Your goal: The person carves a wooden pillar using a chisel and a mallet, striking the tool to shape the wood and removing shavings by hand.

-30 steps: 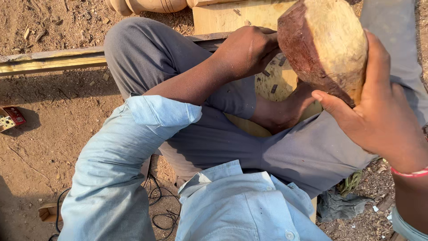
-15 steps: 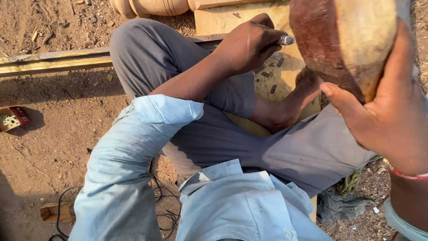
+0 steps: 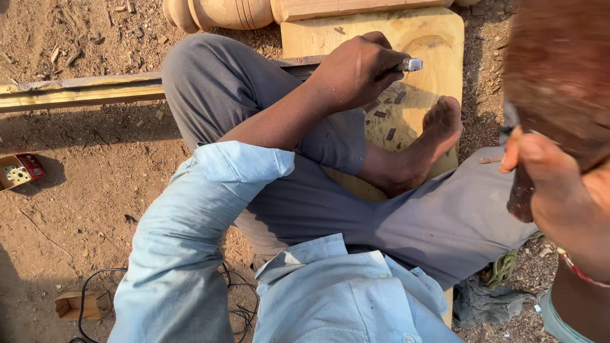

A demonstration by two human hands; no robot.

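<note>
My left hand is closed around a chisel, whose metal end sticks out over a pale carved wooden board. My bare foot presses down on that board. My right hand is raised close to the camera at the right, gripping the dark handle of a large reddish-brown wooden mallet, which is blurred. Small wood chips lie on the board near the chisel.
A turned wooden post lies across the top. A long wooden plank runs along the left on dirt ground. A small open box sits at far left, a wood offcut and black cable at bottom left.
The mallet in my right hand has risen higher and nearer the camera, now blurred. My left hand with the chisel has stayed on the board.
</note>
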